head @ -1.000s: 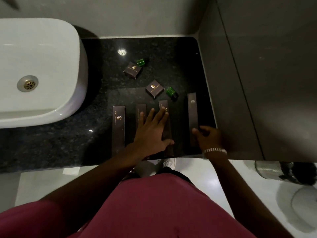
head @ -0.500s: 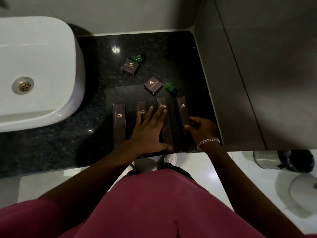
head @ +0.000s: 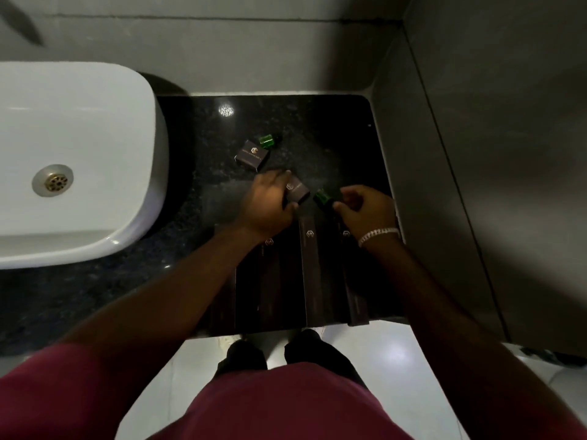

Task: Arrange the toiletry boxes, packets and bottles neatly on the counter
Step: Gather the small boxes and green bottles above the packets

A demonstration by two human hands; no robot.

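Note:
Several long dark packets [head: 309,271] lie side by side near the front edge of the black granite counter [head: 333,131]. My left hand [head: 270,204] grips a small square dark box [head: 298,190] just behind them. My right hand [head: 365,211] closes its fingers on a small green bottle [head: 322,196] lying beside that box. Farther back sits another small dark box [head: 252,154] with a second green bottle [head: 266,141] touching its far corner. My left forearm hides part of the leftmost packets.
A white basin [head: 73,160] with a metal drain [head: 55,182] fills the counter's left side. Grey tiled walls [head: 460,154] close the back and right. White floor [head: 365,354] and my dark shoes show below the counter edge.
Both hands left the long packets and moved back: the left took the near small box, the right reached the near green bottle. The camera moved closer.

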